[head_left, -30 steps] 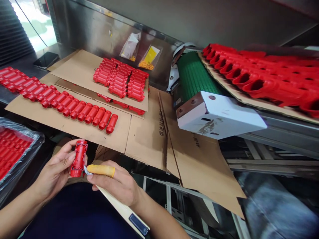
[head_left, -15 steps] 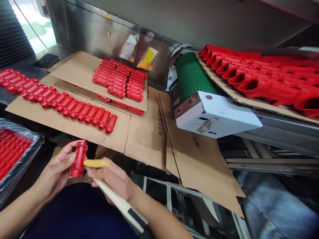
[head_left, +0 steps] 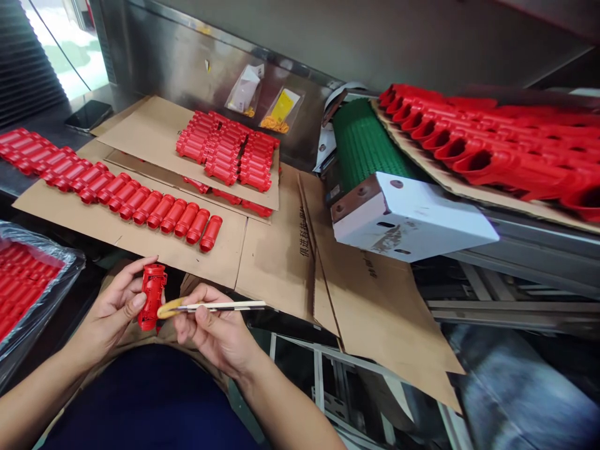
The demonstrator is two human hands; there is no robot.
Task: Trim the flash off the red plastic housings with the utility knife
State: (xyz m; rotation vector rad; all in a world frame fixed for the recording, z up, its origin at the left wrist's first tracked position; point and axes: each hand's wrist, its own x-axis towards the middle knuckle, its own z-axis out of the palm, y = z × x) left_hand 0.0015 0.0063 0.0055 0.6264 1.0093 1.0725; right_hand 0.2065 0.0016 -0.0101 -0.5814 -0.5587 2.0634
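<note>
Upright in my left hand (head_left: 117, 306) is a red ribbed plastic tube (head_left: 152, 297), with fingers and thumb closed around its left side. Its outer face now shows an uneven, cut-out surface. My right hand (head_left: 218, 328) grips a slim pale-handled tool (head_left: 239, 305) that lies nearly level, its handle pointing right. A yellow finger cot (head_left: 169, 308) covers the right index fingertip, which is by the tube's right side. Whether the tool's tip touches the tube I cannot tell. Beyond my hands, a row of similar red tubes (head_left: 186, 219) lies on cardboard (head_left: 220, 262).
More red parts sit stacked on a cardboard sheet (head_left: 140, 128) behind. At left stands a plastic-lined bin (head_left: 70, 259) of red parts. A green conveyor belt (head_left: 368, 147) with a white bracket (head_left: 412, 219) is at right. A phone (head_left: 88, 116) and small bags (head_left: 281, 111) lie at the back.
The red tube has been turned in my left hand, showing another side. The tool has swung in my right hand from pointing down toward me to nearly level.
</note>
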